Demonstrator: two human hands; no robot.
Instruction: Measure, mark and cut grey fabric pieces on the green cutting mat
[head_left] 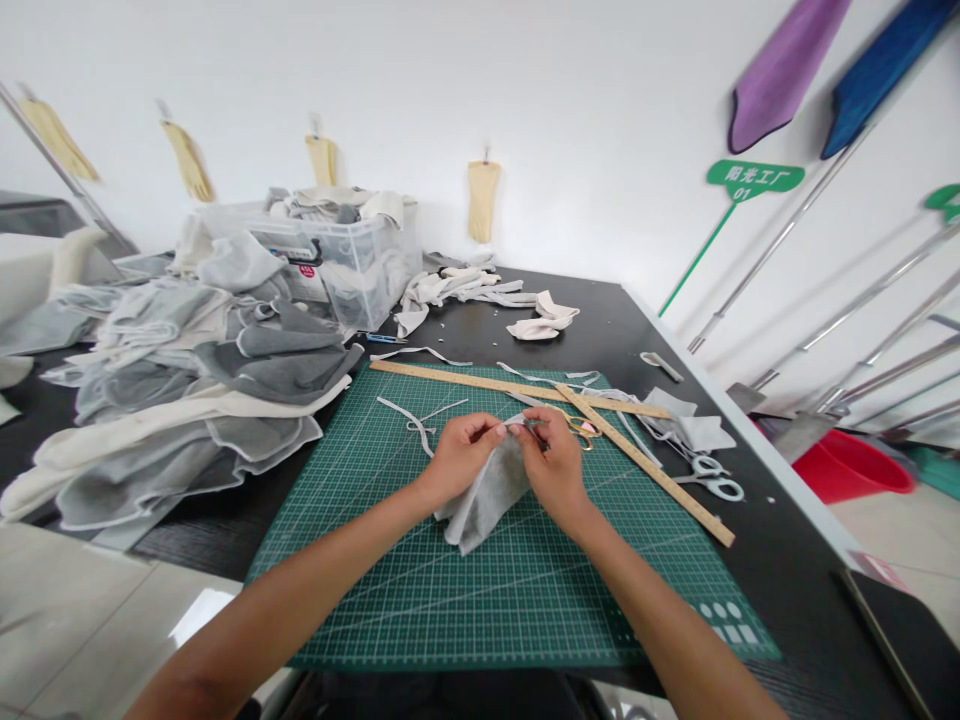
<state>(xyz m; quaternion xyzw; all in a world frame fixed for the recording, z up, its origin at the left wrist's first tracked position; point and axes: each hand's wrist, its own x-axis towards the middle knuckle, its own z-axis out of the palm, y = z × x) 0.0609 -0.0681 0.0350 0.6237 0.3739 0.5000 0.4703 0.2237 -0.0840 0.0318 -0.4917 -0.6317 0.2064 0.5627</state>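
My left hand is closed, pinching the top edge of a folded grey fabric piece that lies on the green cutting mat. My right hand is closed beside it, gripping small gold-handled scissors at the same fabric edge. Both hands meet over the middle of the mat, fingertips nearly touching.
Two wooden rulers cross behind my hands. White-handled scissors lie at the mat's right edge near grey scraps. A large pile of grey and cream fabric fills the left, with a plastic bin behind. A red tub sits on the floor.
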